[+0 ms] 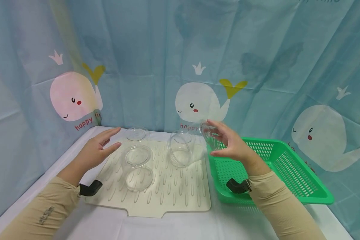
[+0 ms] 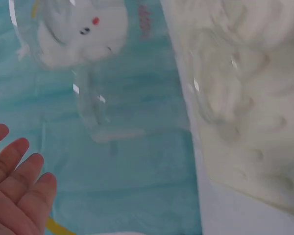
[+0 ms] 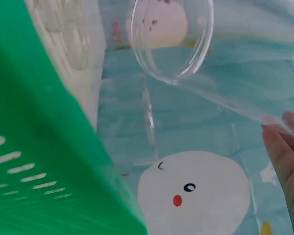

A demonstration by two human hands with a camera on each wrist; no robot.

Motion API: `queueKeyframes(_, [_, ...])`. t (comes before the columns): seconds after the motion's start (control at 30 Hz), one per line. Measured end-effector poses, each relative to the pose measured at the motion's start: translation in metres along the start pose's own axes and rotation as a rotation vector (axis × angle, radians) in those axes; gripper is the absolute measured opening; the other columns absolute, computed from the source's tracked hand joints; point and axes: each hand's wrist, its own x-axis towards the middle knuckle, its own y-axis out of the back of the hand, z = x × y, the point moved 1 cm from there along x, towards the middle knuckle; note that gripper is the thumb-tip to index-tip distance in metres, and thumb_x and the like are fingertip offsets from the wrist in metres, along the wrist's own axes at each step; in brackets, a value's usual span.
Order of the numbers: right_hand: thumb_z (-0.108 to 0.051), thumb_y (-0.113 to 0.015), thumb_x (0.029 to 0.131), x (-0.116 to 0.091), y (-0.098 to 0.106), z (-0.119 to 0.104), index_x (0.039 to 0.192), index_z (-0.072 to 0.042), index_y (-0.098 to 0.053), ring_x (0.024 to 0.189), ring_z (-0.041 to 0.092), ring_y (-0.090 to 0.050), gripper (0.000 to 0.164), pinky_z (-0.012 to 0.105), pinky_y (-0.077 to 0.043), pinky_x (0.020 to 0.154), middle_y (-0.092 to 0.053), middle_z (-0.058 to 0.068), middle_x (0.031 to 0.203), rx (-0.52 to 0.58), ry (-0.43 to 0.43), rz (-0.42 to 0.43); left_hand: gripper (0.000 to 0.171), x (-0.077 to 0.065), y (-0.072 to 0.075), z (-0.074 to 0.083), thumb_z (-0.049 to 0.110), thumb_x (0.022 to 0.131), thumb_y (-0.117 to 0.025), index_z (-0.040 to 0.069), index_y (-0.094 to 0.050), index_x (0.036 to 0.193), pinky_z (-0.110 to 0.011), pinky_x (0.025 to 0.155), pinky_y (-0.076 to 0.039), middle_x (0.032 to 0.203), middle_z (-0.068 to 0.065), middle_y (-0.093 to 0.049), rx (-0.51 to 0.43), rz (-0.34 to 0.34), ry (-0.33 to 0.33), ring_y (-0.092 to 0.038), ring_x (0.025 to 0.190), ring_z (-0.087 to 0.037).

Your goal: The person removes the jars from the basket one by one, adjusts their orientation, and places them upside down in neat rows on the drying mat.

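Note:
My right hand [image 1: 231, 145] grips the closed end of a clear plastic container [image 1: 192, 146] above the mat. It lies tipped on its side, its round mouth facing left; in the right wrist view its wall runs from the rim to my fingertips [image 3: 274, 139]. My left hand [image 1: 94, 150] hovers left of the containers, thumb and fingers apart, with nothing between them. Close by, a clear container [image 1: 138, 156] stands at the mat's front left, and another [image 1: 137, 133] behind it. A further clear container [image 1: 183, 136] shows behind the held one.
A cream ridged drying mat [image 1: 180, 200] lies on a white-covered table [image 1: 108, 223]. To its right stands a green perforated basket [image 1: 288, 180], below my right forearm. Behind the table hangs a blue curtain [image 1: 144, 66] with whale prints.

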Motion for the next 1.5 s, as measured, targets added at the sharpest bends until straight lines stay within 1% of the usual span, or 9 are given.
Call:
queueKeyframes(0.03, [0.0, -0.077, 0.07, 0.0, 0.0, 0.001, 0.144, 0.0, -0.021, 0.128, 0.027, -0.038, 0.093, 0.026, -0.033, 0.103, -0.029, 0.016, 0.143, -0.007, -0.013, -0.005, 0.061, -0.001, 0.0, -0.006, 0.03, 0.091, -0.057, 0.009, -0.032, 0.143, -0.052, 0.098, -0.033, 0.144, -0.017, -0.033, 0.02, -0.018, 0.024, -0.032, 0.129, -0.038])
queueKeyframes(0.13, [0.0, -0.077, 0.069, -0.001, -0.001, 0.004, 0.144, -0.001, -0.021, 0.128, 0.031, -0.037, 0.093, 0.029, -0.034, 0.103, -0.029, 0.015, 0.143, -0.032, -0.047, -0.024, 0.068, -0.005, -0.001, -0.024, 0.038, 0.09, -0.055, 0.007, -0.027, 0.144, -0.06, 0.094, -0.034, 0.146, -0.02, -0.028, 0.112, -0.085, 0.076, -0.029, 0.13, -0.042])
queueKeyframes(0.2, [-0.001, -0.076, 0.07, -0.002, -0.002, 0.007, 0.144, -0.002, -0.022, 0.128, 0.034, -0.036, 0.092, 0.032, -0.034, 0.103, -0.03, 0.014, 0.143, -0.04, -0.067, -0.035, 0.071, -0.007, -0.004, -0.037, 0.041, 0.09, -0.054, 0.006, -0.025, 0.145, -0.061, 0.093, -0.034, 0.146, -0.021, -0.026, 0.177, -0.132, 0.093, -0.027, 0.13, -0.043])
queueKeyframes(0.37, [-0.009, -0.078, 0.071, -0.003, -0.006, 0.011, 0.144, -0.008, -0.024, 0.129, 0.029, -0.037, 0.091, 0.034, -0.034, 0.103, -0.03, 0.009, 0.143, -0.077, -0.127, -0.066, 0.074, -0.011, -0.017, -0.064, 0.042, 0.09, -0.054, -0.002, -0.026, 0.142, -0.059, 0.1, -0.027, 0.146, -0.025, -0.023, 0.267, -0.248, 0.08, -0.023, 0.131, -0.045])
queueKeyframes(0.6, [-0.015, -0.079, 0.072, -0.001, -0.012, 0.012, 0.144, -0.009, -0.025, 0.129, 0.027, -0.038, 0.091, 0.036, -0.035, 0.103, -0.03, 0.007, 0.143, -0.127, -0.175, -0.127, 0.083, -0.019, -0.031, -0.085, 0.047, 0.086, -0.057, -0.004, -0.023, 0.143, -0.061, 0.104, -0.014, 0.148, -0.026, -0.014, 0.268, -0.464, 0.095, -0.011, 0.133, -0.046])
queueKeyframes(0.8, [-0.024, -0.079, 0.071, 0.004, -0.016, 0.013, 0.144, -0.012, -0.028, 0.126, 0.026, -0.04, 0.09, 0.041, -0.036, 0.102, -0.032, 0.006, 0.143, -0.155, -0.196, -0.17, 0.095, -0.022, -0.036, -0.09, 0.054, 0.081, -0.058, -0.007, -0.016, 0.143, -0.06, 0.105, -0.009, 0.148, -0.028, -0.007, 0.218, -0.578, 0.182, -0.004, 0.134, -0.047])
queueKeyframes(0.9, [-0.03, -0.079, 0.071, 0.006, -0.018, 0.014, 0.143, -0.012, -0.028, 0.125, 0.024, -0.042, 0.09, 0.042, -0.038, 0.101, -0.032, 0.004, 0.143, -0.19, -0.235, -0.215, 0.098, -0.023, -0.04, -0.09, 0.055, 0.081, -0.057, -0.012, -0.017, 0.14, -0.06, 0.105, -0.01, 0.146, -0.032, -0.008, 0.229, -0.634, 0.192, -0.006, 0.133, -0.048])
queueKeyframes(1.1, [-0.041, -0.077, 0.07, 0.009, -0.023, 0.014, 0.144, -0.015, -0.028, 0.123, 0.023, -0.044, 0.093, 0.038, -0.041, 0.098, -0.034, 0.001, 0.142, -0.264, -0.294, -0.31, 0.1, -0.023, -0.044, -0.09, 0.055, 0.081, -0.057, -0.016, -0.017, 0.138, -0.059, 0.105, -0.012, 0.145, -0.035, -0.009, 0.258, -0.666, 0.206, -0.007, 0.132, -0.05])
queueKeyframes(1.5, [-0.034, -0.079, 0.07, 0.018, -0.031, 0.012, 0.145, -0.012, -0.024, 0.123, 0.024, -0.043, 0.095, 0.036, -0.042, 0.097, -0.033, 0.004, 0.143, -0.247, -0.375, -0.392, 0.099, -0.021, -0.046, -0.089, 0.055, 0.08, -0.058, -0.016, -0.019, 0.137, -0.057, 0.106, -0.015, 0.144, -0.036, -0.011, 0.285, -0.654, 0.202, -0.011, 0.132, -0.049])
